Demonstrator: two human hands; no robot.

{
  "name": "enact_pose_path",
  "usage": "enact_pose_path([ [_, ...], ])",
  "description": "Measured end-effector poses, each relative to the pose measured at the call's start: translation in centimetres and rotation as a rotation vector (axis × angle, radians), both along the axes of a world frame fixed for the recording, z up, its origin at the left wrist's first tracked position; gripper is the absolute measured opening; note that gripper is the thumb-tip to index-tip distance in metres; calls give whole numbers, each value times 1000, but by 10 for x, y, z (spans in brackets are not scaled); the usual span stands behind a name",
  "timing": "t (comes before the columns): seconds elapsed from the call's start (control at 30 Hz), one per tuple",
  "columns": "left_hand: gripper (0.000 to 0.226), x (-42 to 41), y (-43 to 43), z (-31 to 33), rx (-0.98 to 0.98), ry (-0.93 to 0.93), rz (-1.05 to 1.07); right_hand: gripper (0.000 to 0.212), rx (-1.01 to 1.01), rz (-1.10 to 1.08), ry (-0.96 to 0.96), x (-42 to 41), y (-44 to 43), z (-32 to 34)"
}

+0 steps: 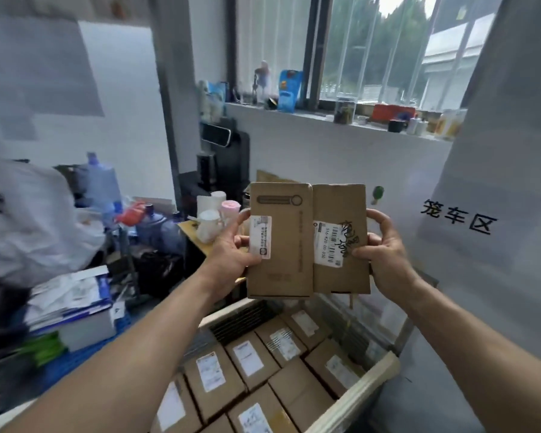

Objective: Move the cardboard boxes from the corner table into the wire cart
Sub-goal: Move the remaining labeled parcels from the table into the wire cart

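Observation:
Two flat cardboard boxes are held up side by side in front of me. My left hand grips the left box, which has a white label on its left edge. My right hand grips the right box, which carries a barcode label with black scribble on it. Below them stands the cart with pale rails, holding several labelled cardboard boxes packed in rows.
A white wall with a window sill full of jars and bottles lies ahead. Cups, water jugs and stacked papers crowd the left. A grey panel with black characters stands on the right.

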State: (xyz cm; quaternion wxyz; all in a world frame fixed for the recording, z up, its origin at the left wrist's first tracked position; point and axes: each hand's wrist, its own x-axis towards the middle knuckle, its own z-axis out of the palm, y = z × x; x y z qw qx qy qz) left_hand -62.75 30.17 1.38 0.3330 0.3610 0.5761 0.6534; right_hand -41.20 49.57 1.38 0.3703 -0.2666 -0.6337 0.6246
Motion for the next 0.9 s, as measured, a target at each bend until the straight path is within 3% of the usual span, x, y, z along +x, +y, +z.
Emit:
enact_pose_path([
  [0.53, 83, -45, -119, -23, -36, 34, 620, 76, 13, 456, -33, -158, -34, -8],
  [0.9, 88, -47, -197, -72, -123, -35, 864, 76, -64, 633, -107, -218, -96, -60],
])
